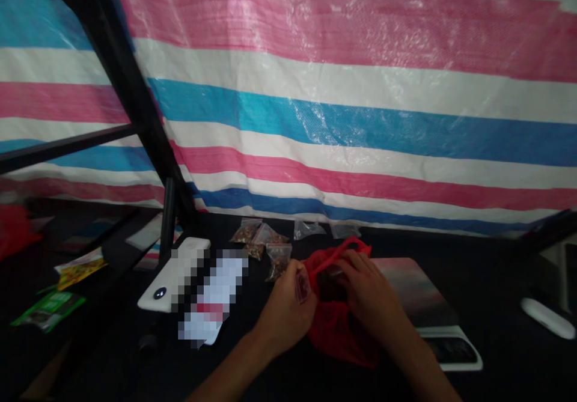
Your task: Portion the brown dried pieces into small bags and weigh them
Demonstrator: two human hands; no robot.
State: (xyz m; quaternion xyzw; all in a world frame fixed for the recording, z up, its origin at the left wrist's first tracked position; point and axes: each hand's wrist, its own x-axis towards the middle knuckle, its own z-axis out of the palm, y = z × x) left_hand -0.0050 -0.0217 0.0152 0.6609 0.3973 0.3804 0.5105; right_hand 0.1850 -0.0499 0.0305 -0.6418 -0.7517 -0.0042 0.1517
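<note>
A red plastic bag [342,336] stands with its mouth open on the black table. My left hand [288,306] is closed beside the bag's left rim, with a small clear plastic bag [303,286] showing in its grip. At the mouth of the red bag is my right hand [369,291], fingers bent down into the opening. Its fingertips are partly hidden, and what they hold cannot be made out. Just past my left hand lies a small zip bag of brown bits [278,258]. Several similar filled bags [247,232] sit behind it.
Flat clear bags [309,229] lie at the back. A scale with a dark display [455,349] is right of the red bag. On the left are a white device [196,247], a blurred-out packet [225,276] and a green packet [51,310]. A black frame post [112,71] rises before striped sheeting [360,101].
</note>
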